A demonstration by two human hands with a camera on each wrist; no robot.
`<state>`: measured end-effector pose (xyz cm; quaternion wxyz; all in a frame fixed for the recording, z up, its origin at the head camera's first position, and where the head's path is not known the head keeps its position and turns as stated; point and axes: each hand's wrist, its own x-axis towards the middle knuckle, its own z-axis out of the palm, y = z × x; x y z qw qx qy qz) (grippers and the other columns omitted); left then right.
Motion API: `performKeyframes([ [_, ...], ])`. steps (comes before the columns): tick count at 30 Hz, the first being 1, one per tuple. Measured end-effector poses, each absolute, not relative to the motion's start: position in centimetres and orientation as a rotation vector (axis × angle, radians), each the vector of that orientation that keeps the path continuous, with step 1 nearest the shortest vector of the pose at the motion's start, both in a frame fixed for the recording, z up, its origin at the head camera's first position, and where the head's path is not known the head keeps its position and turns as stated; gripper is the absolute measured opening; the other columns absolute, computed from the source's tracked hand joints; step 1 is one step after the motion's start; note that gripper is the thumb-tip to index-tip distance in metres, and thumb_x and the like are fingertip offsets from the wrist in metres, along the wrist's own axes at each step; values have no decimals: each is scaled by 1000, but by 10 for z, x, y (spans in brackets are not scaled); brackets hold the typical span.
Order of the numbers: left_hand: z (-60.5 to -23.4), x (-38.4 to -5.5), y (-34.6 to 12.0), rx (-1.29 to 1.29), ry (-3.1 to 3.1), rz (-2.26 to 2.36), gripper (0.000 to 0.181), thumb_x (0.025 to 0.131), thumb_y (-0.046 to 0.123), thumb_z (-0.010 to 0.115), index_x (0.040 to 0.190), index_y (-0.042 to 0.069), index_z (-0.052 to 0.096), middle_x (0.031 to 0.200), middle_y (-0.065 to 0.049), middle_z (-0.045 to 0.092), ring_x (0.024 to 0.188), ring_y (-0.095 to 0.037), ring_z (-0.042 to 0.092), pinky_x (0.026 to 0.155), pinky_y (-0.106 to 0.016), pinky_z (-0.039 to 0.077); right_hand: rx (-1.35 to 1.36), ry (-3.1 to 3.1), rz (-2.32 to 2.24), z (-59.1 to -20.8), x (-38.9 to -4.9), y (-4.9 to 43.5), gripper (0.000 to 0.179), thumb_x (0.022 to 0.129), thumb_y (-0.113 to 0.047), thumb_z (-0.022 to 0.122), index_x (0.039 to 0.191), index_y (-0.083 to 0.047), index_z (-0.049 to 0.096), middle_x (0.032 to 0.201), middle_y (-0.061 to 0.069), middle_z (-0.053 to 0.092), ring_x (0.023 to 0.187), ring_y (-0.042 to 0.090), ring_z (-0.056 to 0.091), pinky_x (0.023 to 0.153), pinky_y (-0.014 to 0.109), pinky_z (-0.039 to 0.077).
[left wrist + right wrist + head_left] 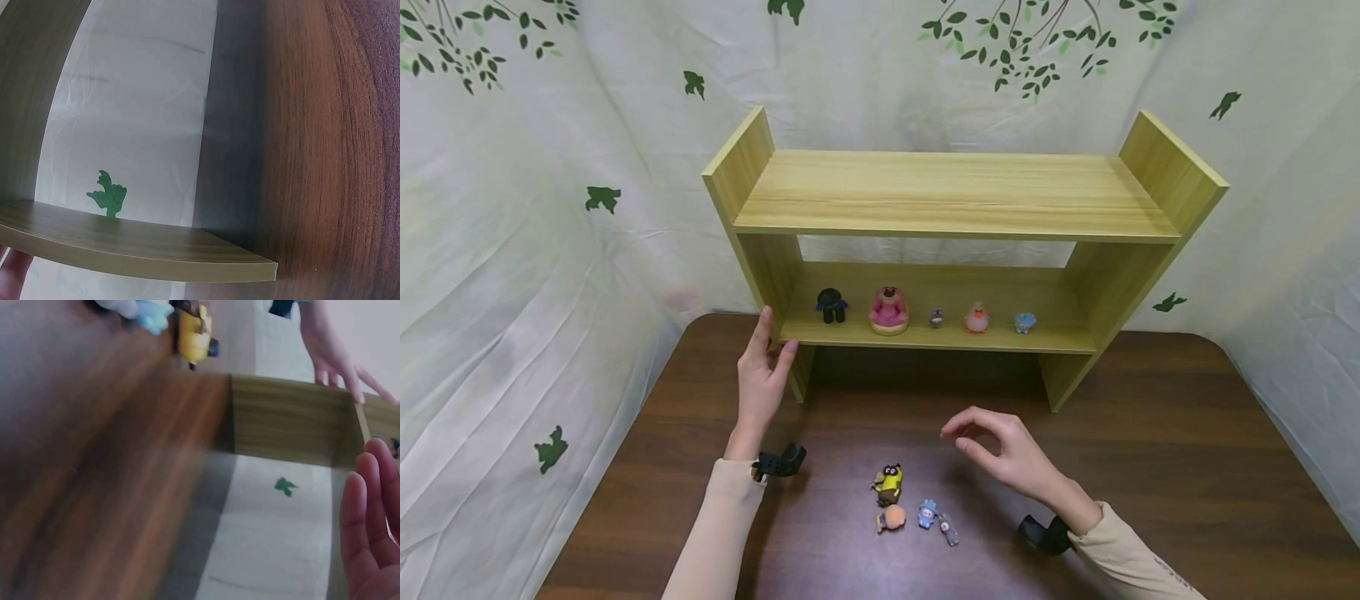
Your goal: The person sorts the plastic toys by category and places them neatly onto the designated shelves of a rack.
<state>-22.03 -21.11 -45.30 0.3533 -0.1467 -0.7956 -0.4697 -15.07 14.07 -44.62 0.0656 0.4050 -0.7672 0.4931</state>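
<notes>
A light wooden shelf (955, 196) stands on the table. My left hand (762, 385) rests against its left side panel, thumb at the front edge of the middle board; only a bit of this hand (14, 275) shows in the left wrist view. My right hand (1011, 450) hovers over the table, fingers loosely bent and holding nothing. Left of it lie a yellow-and-brown figurine (889, 483), an orange-topped figurine (892, 517), a small blue figurine (927, 513) and a grey figurine (949, 529). In the right wrist view, the yellow figurine (194, 337) appears at the top.
Along the middle board stand a black figurine (831, 307), a pink bear figurine (889, 312), a tiny grey figurine (936, 317), a pale pink duck-like figurine (977, 318) and a light blue figurine (1025, 322). A leaf-printed white curtain (880, 92) hangs behind the brown table (1165, 467).
</notes>
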Motion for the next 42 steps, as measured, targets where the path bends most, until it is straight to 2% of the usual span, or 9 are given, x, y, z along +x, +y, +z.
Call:
performKeyframes([
  [4, -453, -220, -211, -378, -2061, -1203, 68, 96, 10, 60, 151, 35, 28, 148, -15, 38, 122, -34, 47, 76, -49, 50, 1304, -2343, 1477, -457, -146, 138, 23, 84, 12, 63, 103, -2, 64, 95, 7, 67, 80, 19, 63, 69, 34, 53],
  [10, -454, -220, -212, -370, -2068, -1193, 73, 94, 6, 61, 151, 38, 28, 148, -15, 38, 120, -33, 48, 77, -37, 51, 1420, -2500, 1485, -467, -140, 139, 24, 86, 4, 67, 106, -7, 64, 94, 0, 67, 81, 7, 59, 68, 27, 52],
  [16, -440, -212, -205, -386, -2044, -1210, 84, 90, -7, 61, 150, 40, 27, 145, -24, 38, 119, -39, 47, 74, -54, 50, 1540, -2676, 1481, -473, -135, 139, 23, 86, -1, 69, 108, -5, 63, 93, 3, 65, 77, 2, 56, 64, 21, 51],
  [19, -440, -212, -204, -385, -2042, -1223, 85, 89, -9, 61, 150, 39, 27, 144, -26, 38, 119, -41, 47, 75, -52, 50, 1555, -2779, 1429, -474, -132, 139, 20, 88, -7, 69, 108, -8, 64, 95, -1, 62, 75, 0, 54, 63, 21, 50],
  [23, -452, -220, -210, -364, -2053, -1228, 78, 91, 0, 63, 150, 38, 29, 146, -20, 39, 121, -36, 47, 77, -46, 51, 1556, -2865, 1374, -477, -130, 138, 19, 90, -16, 69, 108, -12, 64, 95, -6, 60, 75, -1, 53, 63, 20, 50],
  [24, -452, -220, -210, -363, -2053, -1231, 76, 92, 3, 63, 150, 38, 29, 146, -18, 39, 122, -35, 47, 76, -50, 50, 1558, -2878, 1367, -478, -130, 138, 20, 90, -17, 70, 108, -12, 64, 95, -6, 60, 75, -1, 53, 63, 20, 50],
  [28, -453, -221, -210, -369, -2049, -1232, 69, 95, 11, 61, 150, 36, 30, 147, -16, 39, 122, -34, 47, 76, -50, 50, 1558, -2905, 1330, -482, -128, 137, 25, 87, -16, 72, 111, -13, 63, 94, -7, 58, 74, -1, 53, 63, 18, 49],
  [37, -454, -220, -211, -375, -2048, -1237, 72, 94, 5, 60, 150, 39, 29, 148, -16, 38, 125, -35, 44, 77, -54, 50, 1557, -2902, 1166, -488, -121, 128, 36, 83, -18, 76, 116, -16, 60, 89, -9, 51, 68, -2, 50, 61, 14, 44],
  [42, -454, -221, -210, -366, -2049, -1245, 80, 92, -2, 61, 150, 42, 28, 147, -18, 38, 125, -38, 43, 78, -55, 49, 1550, -2909, 1147, -490, -120, 125, 36, 84, -9, 74, 116, -16, 59, 88, -9, 50, 67, -3, 49, 61, 14, 44],
])
